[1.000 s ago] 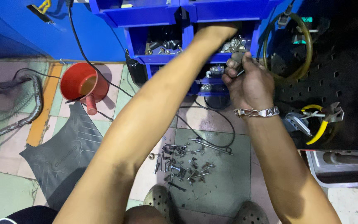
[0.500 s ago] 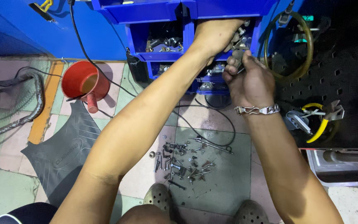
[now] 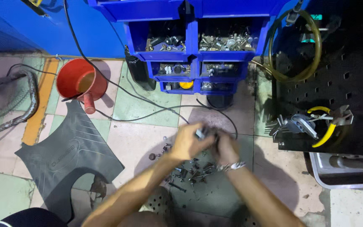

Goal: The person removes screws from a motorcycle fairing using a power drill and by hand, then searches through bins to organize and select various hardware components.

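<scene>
My two hands meet low over the floor, both motion-blurred. My left hand (image 3: 186,142) pinches a small metal part (image 3: 201,133) at its fingertips. My right hand (image 3: 226,149), with a metal bracelet on the wrist, closes on the same part from the right. Just below them a pile of loose bolts and nuts (image 3: 190,171) lies scattered on the tiles. Further up, stacked blue parts bins (image 3: 198,55) hold several fasteners, and both hands are well clear of them.
A red scoop pot (image 3: 80,82) and a grey rubber mat (image 3: 66,153) lie to the left. A black cable (image 3: 148,112) crosses the tiles. On the right, a black pegboard (image 3: 341,80) carries yellow-handled pliers (image 3: 326,126) and a hose loop (image 3: 293,46). A metal tray (image 3: 345,174) sits below it.
Both hands have come down from the blue bins to just above the bolt pile, now joined around a small metal part. The view has tilted down slightly.
</scene>
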